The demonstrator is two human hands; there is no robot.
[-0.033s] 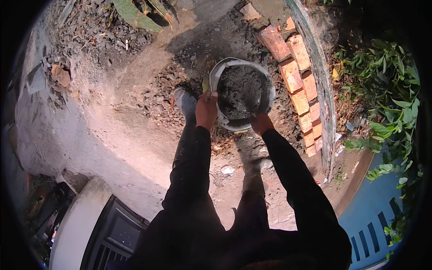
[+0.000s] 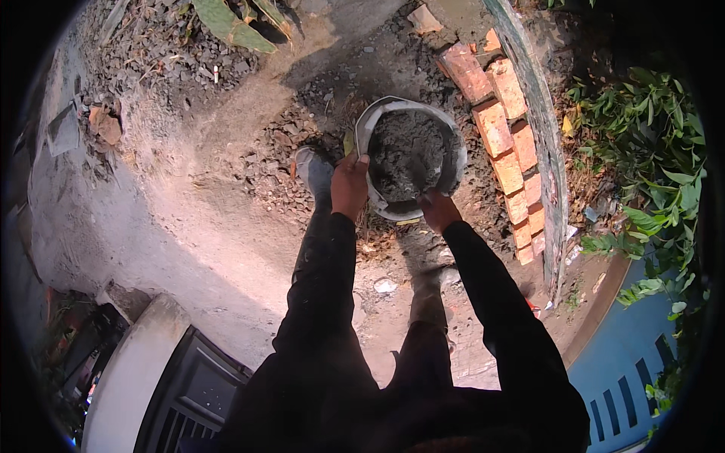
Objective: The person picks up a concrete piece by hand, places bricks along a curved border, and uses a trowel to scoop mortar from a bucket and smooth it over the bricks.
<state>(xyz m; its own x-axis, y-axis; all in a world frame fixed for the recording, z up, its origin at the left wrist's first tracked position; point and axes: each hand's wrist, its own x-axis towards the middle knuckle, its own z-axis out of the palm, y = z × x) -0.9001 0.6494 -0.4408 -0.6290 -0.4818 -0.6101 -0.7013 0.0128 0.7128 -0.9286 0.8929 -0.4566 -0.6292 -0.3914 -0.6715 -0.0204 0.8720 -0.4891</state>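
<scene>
In the head view, a bucket (image 2: 363,134) of grey mix (image 2: 404,147) sits toward the ground's right edge, near bricks (image 2: 495,128). The left hand (image 2: 350,185) grips its left rim; the right hand (image 2: 439,210) is at the near rim, its grasp too dark to tell.

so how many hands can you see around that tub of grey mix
2: the left hand holds the left rim of the tub; the right hand is at its lower right edge. No others show.
</scene>
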